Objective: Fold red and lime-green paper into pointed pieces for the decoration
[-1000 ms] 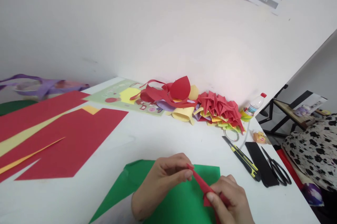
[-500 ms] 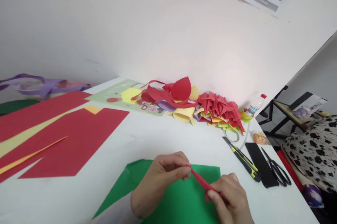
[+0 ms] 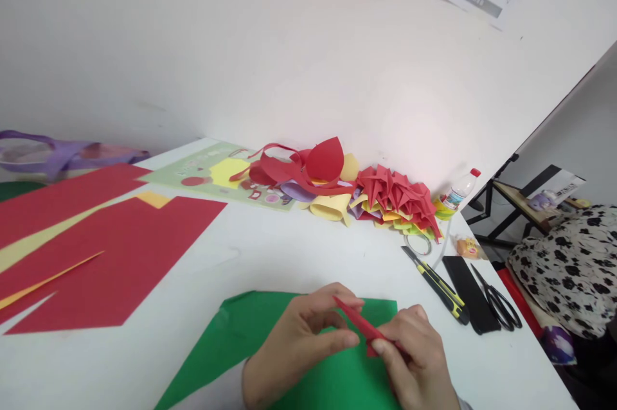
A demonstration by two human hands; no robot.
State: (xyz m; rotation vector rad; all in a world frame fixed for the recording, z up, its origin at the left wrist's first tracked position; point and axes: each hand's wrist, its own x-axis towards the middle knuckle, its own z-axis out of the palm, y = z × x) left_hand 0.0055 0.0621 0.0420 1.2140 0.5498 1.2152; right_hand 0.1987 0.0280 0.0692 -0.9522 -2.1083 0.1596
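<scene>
A narrow, pointed piece of folded red paper is pinched between the thumb and fingers of my right hand. Its tip points up and to the left, in front of the fingers of my left hand. The left thumb and forefinger stand apart around that tip; whether a left finger touches the paper I cannot tell. Below both hands lies a sheet of green paper, partly covered by them.
Red paper sheets with yellow offcuts lie left. Folded red paper shapes and curled scraps line the wall. At right are a utility knife, a black strip, scissors, tape and a bottle.
My left thumb and forefinger have parted and let go of the paper's tip. The right hand keeps its grip. The view has shifted slightly to the right.
</scene>
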